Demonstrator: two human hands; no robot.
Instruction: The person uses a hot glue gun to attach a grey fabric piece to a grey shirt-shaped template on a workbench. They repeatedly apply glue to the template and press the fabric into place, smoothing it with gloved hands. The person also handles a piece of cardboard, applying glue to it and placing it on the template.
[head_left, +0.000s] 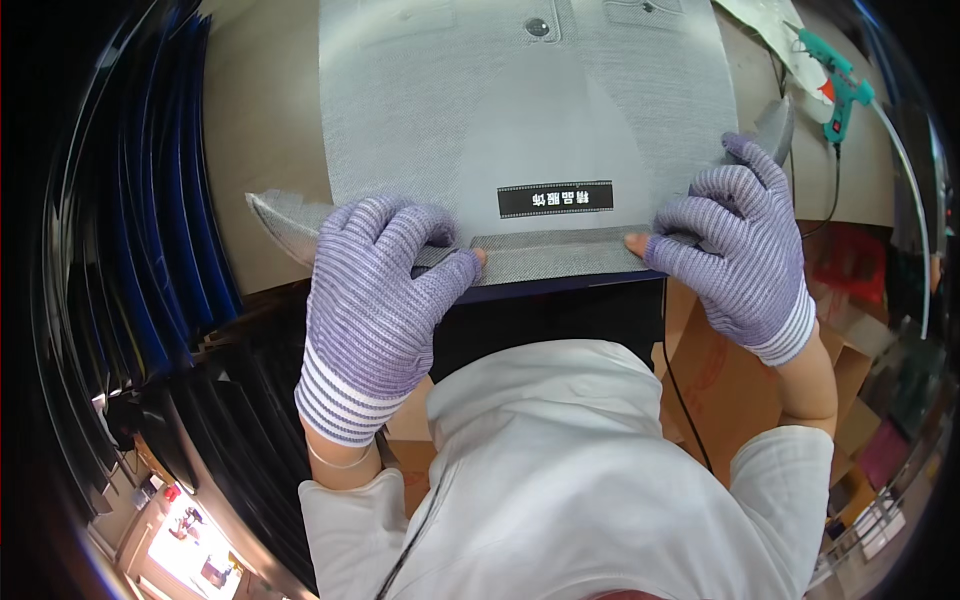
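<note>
A grey woven-look garment cover (pixel 400 120) with a smoother pale middle panel lies flat on the table before me. A black printed label (pixel 555 199) sits near its close edge, where a darker strip (pixel 560 245) is folded over. My left hand (pixel 380 270), in a purple and white striped glove with a bare thumb tip, pinches the left part of this edge. On the right end, my right hand (pixel 735 240), gloved alike, holds the edge between thumb and curled fingers, its index and outer fingers partly raised. Translucent corners stick out beyond both hands.
At the far right a teal glue gun (pixel 845 95) with a cord lies on the table (pixel 260 130). Blue and black sheets (pixel 165 190) stand stacked along the left. Cardboard boxes (pixel 730 370) and a red plastic item (pixel 850 262) are below the table at right.
</note>
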